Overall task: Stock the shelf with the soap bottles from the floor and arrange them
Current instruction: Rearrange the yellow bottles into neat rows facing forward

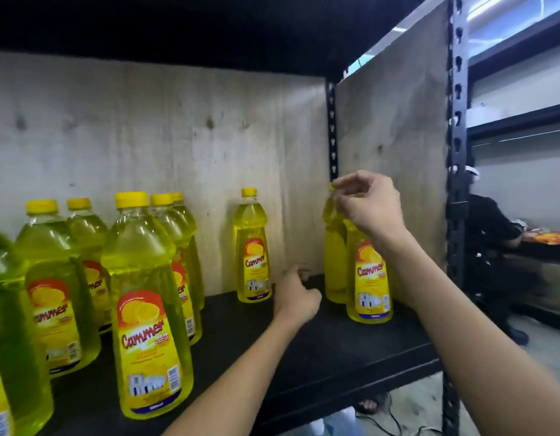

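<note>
Yellow soap bottles with yellow caps stand on the black shelf board (335, 354). Several crowd the left side, the nearest one (146, 309) at the front. A single bottle (252, 247) stands against the wooden back wall. At the right end two bottles stand together, a front one (371, 278) and a rear one (333, 256). My right hand (368, 204) is on top of this pair, its fingertips pinching at the rear bottle's cap and hiding the front bottle's cap. My left hand (296, 295), blurred, hovers low between the single bottle and the pair, fingers loosely curled, holding nothing.
A plywood side panel (395, 136) and a black perforated upright (456, 184) close the shelf's right end. Another shelf overhangs above. A person in dark clothes (489, 240) sits beyond the upright. Cables (395, 420) lie on the floor below.
</note>
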The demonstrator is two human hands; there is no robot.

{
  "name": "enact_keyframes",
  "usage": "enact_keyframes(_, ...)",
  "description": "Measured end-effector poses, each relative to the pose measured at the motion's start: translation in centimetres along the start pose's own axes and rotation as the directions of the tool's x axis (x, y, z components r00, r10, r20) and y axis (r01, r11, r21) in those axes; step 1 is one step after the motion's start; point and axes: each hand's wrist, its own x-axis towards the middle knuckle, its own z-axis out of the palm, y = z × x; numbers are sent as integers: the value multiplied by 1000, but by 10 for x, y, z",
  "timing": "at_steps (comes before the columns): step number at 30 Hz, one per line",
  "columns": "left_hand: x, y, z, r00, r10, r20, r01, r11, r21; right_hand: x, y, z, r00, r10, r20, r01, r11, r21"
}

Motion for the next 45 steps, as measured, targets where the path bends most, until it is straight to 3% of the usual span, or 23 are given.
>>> enact_keyframes(1,-6,8,5,997,-10,76,13,999,-44,1,0,-13,989,-62,-134,46,991,-122)
enact_keyframes(3,-15,23,17,986,-16,167,30,996,-83,8,5,-33,982,-44,-182,0,973,-232)
enact_keyframes(6,-20,35,31,976,-49,212,76,990,-123,16,14,-42,947,312,72,-305,947,-98)
enact_keyframes(8,-21,40,38,969,-54,243,90,986,-138,15,18,-46,886,428,181,-417,904,-94)
enact_keyframes(11,-24,41,46,970,-34,243,65,990,-122,13,29,-51,901,380,208,-354,923,-152)
enact_keyframes(16,-34,41,55,991,55,121,-47,997,-64,12,29,-43,928,334,164,-304,935,-180)
enact_keyframes(20,-34,38,45,999,-6,40,10,994,-110,8,18,-9,941,271,202,-235,954,-184)
enact_keyframes(25,-27,5,-1,972,-61,-227,52,998,-45,-1,-2,49,895,266,357,-272,962,-34)
enact_keyframes(28,-25,-18,-27,947,-117,-300,122,993,-4,-13,-12,84,851,260,455,-284,959,-16)
enact_keyframes(36,-21,-41,-53,933,-157,-325,179,983,40,-17,-13,123,772,290,565,-348,938,-6)
enact_keyframes(43,-34,-33,-57,947,-195,-254,231,966,119,-17,-5,117,721,318,616,-344,936,-81)
enact_keyframes(45,-48,-24,-52,926,-40,-376,163,939,302,-8,2,97,762,320,563,-320,942,-102)
